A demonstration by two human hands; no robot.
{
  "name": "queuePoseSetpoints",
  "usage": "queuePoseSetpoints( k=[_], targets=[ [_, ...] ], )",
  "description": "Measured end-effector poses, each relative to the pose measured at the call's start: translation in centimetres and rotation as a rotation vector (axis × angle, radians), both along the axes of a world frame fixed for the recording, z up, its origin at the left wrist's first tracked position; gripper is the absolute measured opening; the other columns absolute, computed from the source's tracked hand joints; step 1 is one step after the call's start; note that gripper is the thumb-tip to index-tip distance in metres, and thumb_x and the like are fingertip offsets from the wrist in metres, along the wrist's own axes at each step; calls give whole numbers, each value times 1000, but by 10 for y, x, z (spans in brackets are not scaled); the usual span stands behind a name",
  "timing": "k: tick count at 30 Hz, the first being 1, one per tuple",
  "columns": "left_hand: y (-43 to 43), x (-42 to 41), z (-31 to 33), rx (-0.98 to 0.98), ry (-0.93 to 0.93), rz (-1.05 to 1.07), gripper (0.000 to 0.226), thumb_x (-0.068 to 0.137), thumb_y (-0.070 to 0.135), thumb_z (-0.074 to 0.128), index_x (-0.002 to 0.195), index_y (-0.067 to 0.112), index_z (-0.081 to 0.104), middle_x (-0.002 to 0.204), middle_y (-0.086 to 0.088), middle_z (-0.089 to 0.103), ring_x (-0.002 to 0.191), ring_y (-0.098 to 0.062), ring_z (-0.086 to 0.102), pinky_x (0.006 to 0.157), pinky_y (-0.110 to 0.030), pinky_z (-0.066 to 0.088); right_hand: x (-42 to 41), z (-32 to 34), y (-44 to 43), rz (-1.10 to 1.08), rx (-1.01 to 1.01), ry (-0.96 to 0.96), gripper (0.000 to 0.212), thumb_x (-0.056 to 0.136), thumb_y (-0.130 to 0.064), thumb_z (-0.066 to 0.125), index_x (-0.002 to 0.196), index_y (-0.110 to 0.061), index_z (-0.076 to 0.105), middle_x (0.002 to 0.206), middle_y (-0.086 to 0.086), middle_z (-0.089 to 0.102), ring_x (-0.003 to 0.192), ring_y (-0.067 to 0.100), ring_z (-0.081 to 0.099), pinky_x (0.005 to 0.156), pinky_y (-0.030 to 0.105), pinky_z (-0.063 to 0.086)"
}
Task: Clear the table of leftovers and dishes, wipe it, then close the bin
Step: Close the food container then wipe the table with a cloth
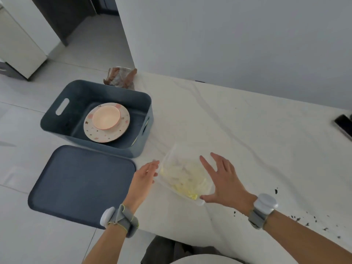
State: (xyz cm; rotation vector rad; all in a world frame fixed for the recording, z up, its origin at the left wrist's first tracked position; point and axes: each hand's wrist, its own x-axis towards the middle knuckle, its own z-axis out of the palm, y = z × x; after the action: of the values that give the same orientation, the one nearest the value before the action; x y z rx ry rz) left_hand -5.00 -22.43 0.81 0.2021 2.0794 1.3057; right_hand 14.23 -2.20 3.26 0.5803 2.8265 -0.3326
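A clear plastic bag [185,176] of pale yellow and white leftovers lies near the front left corner of the white-clothed table [238,130]. My left hand [143,177] is at the bag's left edge, fingers apart, touching or nearly touching it. My right hand [222,180] is spread over the bag's right side, thumb at its near corner. The blue bin [76,96] stands on the floor left of the table and holds a patterned plate [114,135] with a pink bowl [106,118] on it. The bin's lid [82,185] lies flat beside it.
A crumpled brown cloth [122,77] sits at the table's far left corner. Dark crumbs [297,219] are scattered on the cloth at front right. A black object [343,123] lies at the right edge. A grey wall runs behind the table.
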Motion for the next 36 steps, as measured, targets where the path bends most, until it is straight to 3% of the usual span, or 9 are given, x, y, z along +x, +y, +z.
queuePoseSetpoints(
  k=[2, 8, 12, 16, 19, 29, 31, 33, 36],
  targets=[
    [-2, 4, 3, 23, 34, -64, 19, 99, 25, 58, 109, 23, 74, 102, 9, 73, 86, -12, 67, 68, -20, 55, -2, -6, -17, -3, 69, 3, 130, 52, -79, 62, 156, -25, 6, 154, 18, 25, 142, 37, 25, 111, 54, 34],
    [-18, -1, -7, -21, 155, -13, 21, 95, 27, 64, 116, 25, 71, 109, 12, 70, 96, -3, 66, 78, -13, 48, -9, -8, -42, -94, 9, 35, 123, 57, -79, 54, 156, -25, 6, 157, 16, 16, 144, 36, 16, 116, 50, 26],
    [-24, -1, -17, -68, 104, -88, 20, 95, 27, 64, 112, 26, 74, 111, 9, 72, 96, -9, 67, 89, -34, 56, -9, -15, -50, -95, -12, 16, 121, 59, -78, 58, 156, -25, 9, 157, 18, 18, 144, 37, 15, 119, 52, 19],
    [-28, 2, -21, -89, 83, -94, 21, 94, 29, 65, 113, 25, 73, 109, 8, 72, 97, -12, 68, 92, -42, 57, -13, -21, -53, -97, -31, -38, 120, 63, -77, 58, 157, -26, 5, 159, 17, 11, 147, 36, 9, 120, 51, 15],
    [-25, 2, -19, -93, 75, -81, 24, 94, 30, 65, 115, 21, 73, 106, 8, 73, 95, -14, 68, 91, -42, 57, -15, -20, -50, -99, -32, -25, 119, 63, -76, 61, 157, -24, 9, 160, 18, 9, 148, 38, 9, 120, 53, 16],
    [-11, -2, -16, -146, 38, -65, 19, 94, 21, 65, 111, 17, 72, 100, 0, 73, 81, -19, 68, 81, -31, 58, -10, -22, -43, -209, -187, -32, 142, 55, -89, 60, 156, -20, -12, 164, 8, -7, 151, 29, -3, 123, 46, 11],
    [-9, -3, -17, -189, 57, -91, 25, 94, 25, 64, 117, 17, 69, 104, 0, 72, 86, -20, 68, 84, -32, 56, 2, -23, -37, -413, -396, 33, 137, 58, -86, 63, 156, -20, -8, 163, 2, -2, 150, 25, 5, 122, 46, 19],
    [-6, -2, -18, -199, 72, -125, 30, 95, 29, 63, 122, 18, 67, 109, 0, 70, 92, -19, 67, 80, -27, 52, 22, -22, -28, -683, -670, 28, 116, 71, -74, 66, 155, -17, 10, 156, 8, 25, 141, 26, 35, 114, 45, 37],
    [-6, -1, -21, -136, 67, -153, 33, 93, 24, 66, 125, 14, 66, 113, -4, 71, 93, -19, 68, 83, -25, 51, 42, -17, -26, -827, -1031, -132, 68, 81, -60, 67, 124, -9, 54, 112, 9, 70, 93, 21, 71, 90, 40, 59]
  ],
)
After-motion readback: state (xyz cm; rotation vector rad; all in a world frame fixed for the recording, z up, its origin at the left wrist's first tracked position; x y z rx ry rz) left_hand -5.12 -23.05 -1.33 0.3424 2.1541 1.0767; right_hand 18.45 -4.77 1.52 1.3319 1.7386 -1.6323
